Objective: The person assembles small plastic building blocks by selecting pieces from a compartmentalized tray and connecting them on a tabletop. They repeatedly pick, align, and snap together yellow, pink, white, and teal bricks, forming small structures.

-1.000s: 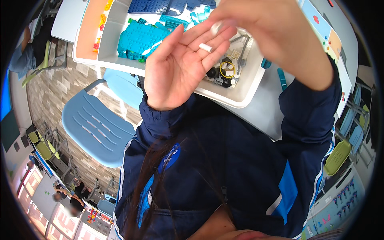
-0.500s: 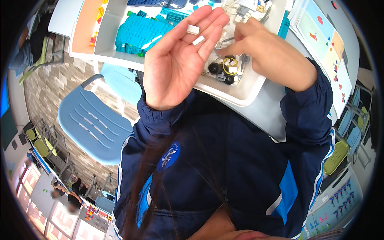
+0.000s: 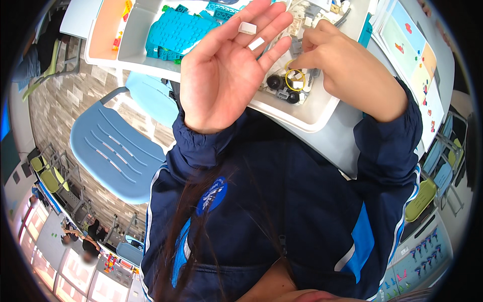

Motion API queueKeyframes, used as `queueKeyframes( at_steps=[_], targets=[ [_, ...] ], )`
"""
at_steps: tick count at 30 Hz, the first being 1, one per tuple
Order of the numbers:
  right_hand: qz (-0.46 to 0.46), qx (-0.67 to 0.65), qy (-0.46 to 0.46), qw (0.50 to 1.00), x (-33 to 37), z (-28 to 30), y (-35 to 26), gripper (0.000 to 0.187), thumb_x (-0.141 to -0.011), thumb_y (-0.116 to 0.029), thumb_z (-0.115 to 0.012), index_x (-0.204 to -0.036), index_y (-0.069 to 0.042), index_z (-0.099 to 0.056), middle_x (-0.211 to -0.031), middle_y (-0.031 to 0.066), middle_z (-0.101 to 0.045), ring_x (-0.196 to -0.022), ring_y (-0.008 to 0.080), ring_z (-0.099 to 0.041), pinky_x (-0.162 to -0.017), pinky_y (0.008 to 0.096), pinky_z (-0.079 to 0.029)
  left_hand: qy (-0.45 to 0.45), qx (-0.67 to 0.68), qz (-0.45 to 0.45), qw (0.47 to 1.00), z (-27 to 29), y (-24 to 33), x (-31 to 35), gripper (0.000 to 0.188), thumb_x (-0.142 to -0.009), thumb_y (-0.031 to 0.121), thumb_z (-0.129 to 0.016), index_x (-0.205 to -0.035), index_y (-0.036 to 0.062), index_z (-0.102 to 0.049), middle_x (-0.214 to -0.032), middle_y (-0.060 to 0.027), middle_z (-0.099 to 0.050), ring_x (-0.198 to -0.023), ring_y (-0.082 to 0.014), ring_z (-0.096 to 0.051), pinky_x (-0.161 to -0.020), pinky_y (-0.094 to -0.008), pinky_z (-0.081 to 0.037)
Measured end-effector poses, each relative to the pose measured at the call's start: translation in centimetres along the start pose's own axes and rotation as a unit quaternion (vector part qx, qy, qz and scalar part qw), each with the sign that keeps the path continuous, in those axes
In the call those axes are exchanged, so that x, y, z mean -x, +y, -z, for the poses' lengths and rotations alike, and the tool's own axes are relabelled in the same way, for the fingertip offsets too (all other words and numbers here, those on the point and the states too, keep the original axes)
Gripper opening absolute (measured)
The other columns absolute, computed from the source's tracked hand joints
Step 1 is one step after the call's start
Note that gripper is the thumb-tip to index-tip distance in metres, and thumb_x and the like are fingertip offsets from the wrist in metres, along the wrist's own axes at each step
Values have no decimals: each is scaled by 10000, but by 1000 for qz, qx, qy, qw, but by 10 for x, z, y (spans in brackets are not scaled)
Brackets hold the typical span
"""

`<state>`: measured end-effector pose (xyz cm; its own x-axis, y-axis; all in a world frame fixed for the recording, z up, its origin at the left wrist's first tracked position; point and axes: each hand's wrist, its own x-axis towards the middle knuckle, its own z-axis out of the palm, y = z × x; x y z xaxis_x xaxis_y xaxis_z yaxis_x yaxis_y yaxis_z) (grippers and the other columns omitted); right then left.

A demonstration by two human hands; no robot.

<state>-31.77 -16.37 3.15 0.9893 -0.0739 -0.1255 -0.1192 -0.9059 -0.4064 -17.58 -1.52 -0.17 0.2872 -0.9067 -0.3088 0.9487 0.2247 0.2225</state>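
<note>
My left hand (image 3: 221,75) is palm up over the tray, fingers stretched out. On its fingers rest two small white bricks, a wider white brick (image 3: 247,27) by the thumb tip and a slimmer white brick (image 3: 256,43) lower down. My right hand (image 3: 332,58) reaches into the tray's right compartment, fingers bent and drawn together among the loose pieces. Whatever is between its fingertips is hidden. Just below them lie a yellow ring (image 3: 287,84), a black wheel (image 3: 274,82) and small white and grey pieces.
The white divided tray (image 3: 314,121) also holds a turquoise studded plate (image 3: 176,31) and, at left, orange and yellow pieces (image 3: 118,40). Illustrated sheets (image 3: 405,48) lie on the table to the right. A blue chair (image 3: 113,148) stands at lower left.
My right hand has shifted slightly right and down within the tray. My left hand's fingers have spread a little, with the two white bricks still on them.
</note>
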Motion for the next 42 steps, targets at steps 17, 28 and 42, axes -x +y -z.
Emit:
queueKeyframes(
  at_steps=[17,28,42],
  targets=[
    [-28,119,35,992,2,26,-6,268,-679,38,-652,-923,-40,-729,-891,72,-616,-911,256,-539,-789,314,-479,-42,23,-1,999,8,0,-4,400,-1022,138,-418,-1371,-50,-475,-1248,-178,-626,-1165,-297,-586,-1071,-429,-446],
    [91,-16,19,996,-3,-22,-5,360,-651,38,-716,-976,-110,-764,-941,74,-622,-1011,272,-565,-893,351,-500,-40,21,2,999,10,2,-4,399,-1018,134,-430,-1372,-44,-478,-1251,-168,-625,-1158,-284,-590,-1073,-422,-445],
    [102,-108,85,985,-12,-48,-12,112,-723,-8,-632,-802,-10,-712,-777,160,-653,-906,339,-619,-784,419,-524,-71,26,3,997,12,1,-6,382,-1015,133,-436,-1354,-32,-495,-1249,-171,-627,-1155,-283,-591,-1076,-432,-445]
  ],
)
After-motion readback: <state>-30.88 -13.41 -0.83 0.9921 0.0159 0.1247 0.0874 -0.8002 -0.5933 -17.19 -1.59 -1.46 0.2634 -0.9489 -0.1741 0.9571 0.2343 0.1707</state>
